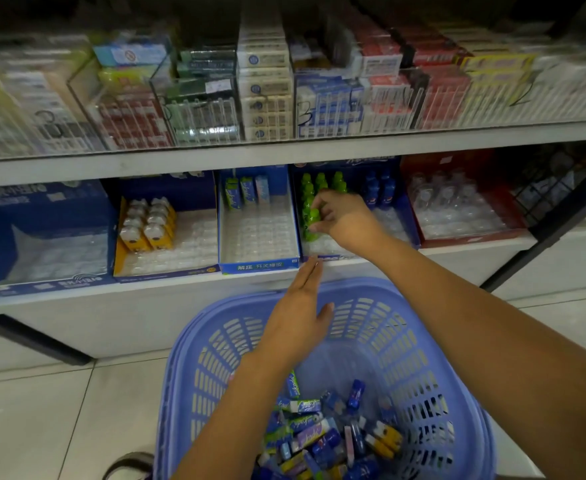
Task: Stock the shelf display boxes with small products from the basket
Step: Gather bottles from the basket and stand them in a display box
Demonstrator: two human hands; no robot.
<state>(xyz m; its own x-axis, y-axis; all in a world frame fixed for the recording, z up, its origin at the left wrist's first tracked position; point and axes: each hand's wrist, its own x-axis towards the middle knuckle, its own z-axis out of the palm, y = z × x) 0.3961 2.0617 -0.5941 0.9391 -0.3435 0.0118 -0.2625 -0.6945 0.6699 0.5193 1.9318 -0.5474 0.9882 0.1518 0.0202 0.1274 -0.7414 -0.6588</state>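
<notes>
A blue plastic basket (pixel 433 358) stands on the floor below the shelf, holding several small packs and bottles (pixel 329 434). My right hand (pixel 348 220) reaches into a blue display box (pixel 404 213) on the lower shelf and pinches a small green bottle (pixel 313 218) in a column of green bottles. Dark blue bottles (pixel 378 188) stand behind it. My left hand (pixel 302 320) hovers above the basket's far rim with straight fingers pointing at the shelf, holding nothing.
Other display boxes line the lower shelf: one with gum packs (pixel 246 194), one with yellow items (pixel 149 225), a red box of clear bottles (pixel 457 202). The upper shelf (pixel 284 152) carries stacked cartons behind wire guards. A tiled floor (pixel 35 420) surrounds the basket.
</notes>
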